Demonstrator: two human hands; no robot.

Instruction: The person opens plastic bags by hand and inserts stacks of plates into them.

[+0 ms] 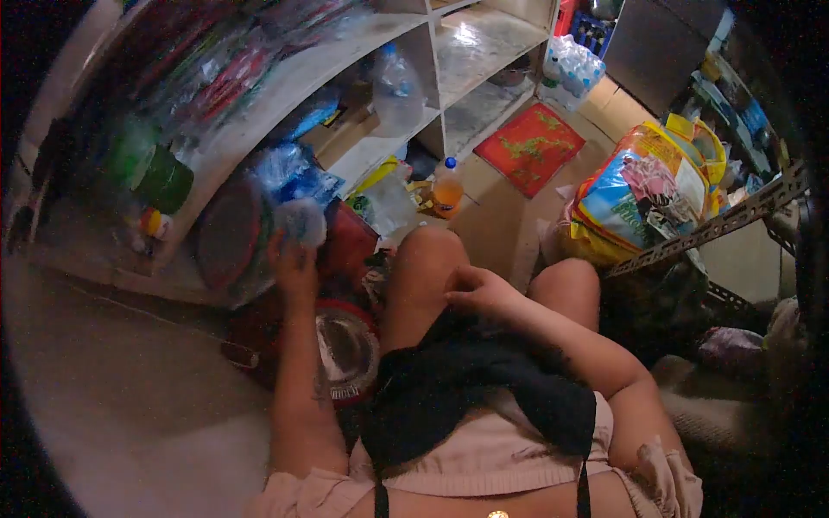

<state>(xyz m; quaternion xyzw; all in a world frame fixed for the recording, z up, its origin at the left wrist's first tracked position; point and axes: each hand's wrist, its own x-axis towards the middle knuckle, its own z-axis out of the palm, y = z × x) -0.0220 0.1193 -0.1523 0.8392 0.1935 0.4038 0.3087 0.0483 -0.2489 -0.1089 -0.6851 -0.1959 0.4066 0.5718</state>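
Note:
Stretched forward at the left, my left hand (295, 259) has its fingers round the near end of a clear, whitish plastic item (300, 222), perhaps a container or bag. Blue plastic packaging (298, 173) lies just beyond it. Below that hand is a round red-rimmed container (347, 350) with a pale inside. My right hand (482, 289) rests over my knee; its fingers are bent and loosely apart, with nothing seen in them. Past my knees stands an orange-filled bottle (447, 188) with a blue cap.
Shelves (488, 78) run along the back, holding a large clear bottle (397, 91). A red mat (529, 148) lies on the floor. At the right are a big colourful sack (635, 194) and a perforated metal bar (708, 229). A green container (162, 180) sits at the left.

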